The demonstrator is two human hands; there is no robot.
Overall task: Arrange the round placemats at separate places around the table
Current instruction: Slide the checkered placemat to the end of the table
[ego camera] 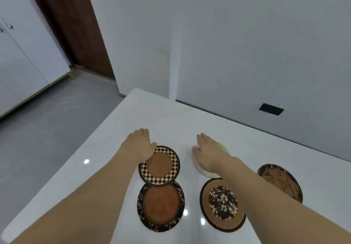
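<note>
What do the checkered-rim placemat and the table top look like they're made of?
Checkered-rim placemat: thin and flat with a matte brown centre, possibly cork or printed board; the look leaves it open. Table top: glossy white, stone-like or lacquered, judging by the sharp light reflections on it.

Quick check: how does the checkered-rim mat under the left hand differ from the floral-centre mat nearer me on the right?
The round brown checkered-rim placemat has a plain centre inside a checkerboard border; the round brown floral-centre placemat has a dark flowered centre inside a plain border. The checkered one overlaps the mat below it and lies partly under the left hand; the floral one touches no hand. Both lie flat on the white table.
</note>
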